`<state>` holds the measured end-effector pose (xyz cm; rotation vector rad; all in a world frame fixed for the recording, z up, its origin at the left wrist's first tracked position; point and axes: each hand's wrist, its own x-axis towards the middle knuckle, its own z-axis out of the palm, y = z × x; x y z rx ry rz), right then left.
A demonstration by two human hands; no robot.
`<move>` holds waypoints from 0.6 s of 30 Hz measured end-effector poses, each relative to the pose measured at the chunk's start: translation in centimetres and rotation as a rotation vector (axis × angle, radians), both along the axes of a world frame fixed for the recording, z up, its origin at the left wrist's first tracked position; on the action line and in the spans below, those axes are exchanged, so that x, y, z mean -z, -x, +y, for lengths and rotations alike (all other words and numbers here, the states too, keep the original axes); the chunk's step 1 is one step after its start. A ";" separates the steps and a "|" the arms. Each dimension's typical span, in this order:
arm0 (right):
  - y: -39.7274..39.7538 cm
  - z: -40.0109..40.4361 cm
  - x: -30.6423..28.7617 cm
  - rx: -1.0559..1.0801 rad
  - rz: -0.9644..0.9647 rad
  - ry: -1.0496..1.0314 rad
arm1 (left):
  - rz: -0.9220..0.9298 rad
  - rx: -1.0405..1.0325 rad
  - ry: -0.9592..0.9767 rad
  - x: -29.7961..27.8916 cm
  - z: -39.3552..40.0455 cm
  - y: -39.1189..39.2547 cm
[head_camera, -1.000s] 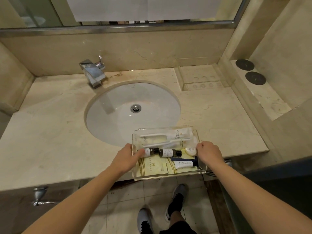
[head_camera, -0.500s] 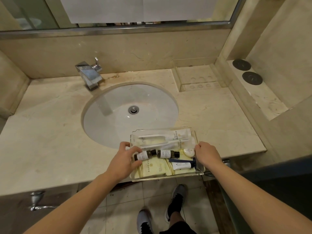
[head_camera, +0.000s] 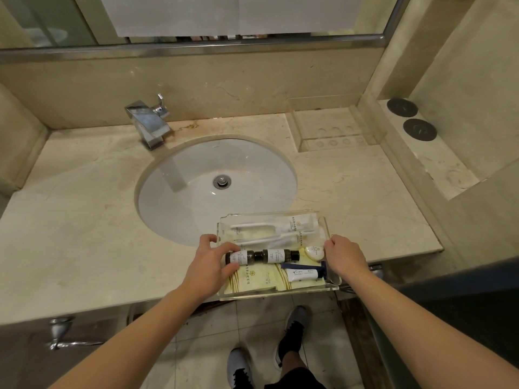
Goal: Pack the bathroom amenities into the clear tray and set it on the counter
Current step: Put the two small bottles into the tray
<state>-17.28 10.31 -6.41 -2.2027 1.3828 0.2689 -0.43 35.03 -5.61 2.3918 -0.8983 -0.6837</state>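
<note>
The clear tray sits at the counter's front edge, its near side overhanging the floor and its far side over the sink rim. Inside lie wrapped toothbrush packs, two small dark bottles, a round white soap, a white tube and yellow sachets. My left hand grips the tray's left edge, with its fingers curled round the left dark bottle. My right hand grips the tray's right edge.
The white sink fills the counter's middle, with a chrome faucet behind it. A clear stepped holder stands at the back right. Two dark round discs lie on the right ledge. My shoes are on the tiled floor below.
My left hand has shifted over the tray's left edge and its fingers have closed round the left dark bottle. The tray and my right hand have barely moved.
</note>
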 end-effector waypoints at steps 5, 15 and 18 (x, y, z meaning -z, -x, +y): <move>0.1 0.1 0.0 0.002 -0.017 -0.008 | -0.116 -0.019 0.031 0.5 -0.3 0.4; 0.2 0.1 -0.2 0.000 -0.028 -0.030 | -0.075 -0.016 0.042 -0.3 -1.1 1.0; 0.3 0.1 -0.3 -0.008 -0.032 -0.052 | 0.005 -0.115 0.094 -0.2 -0.4 0.7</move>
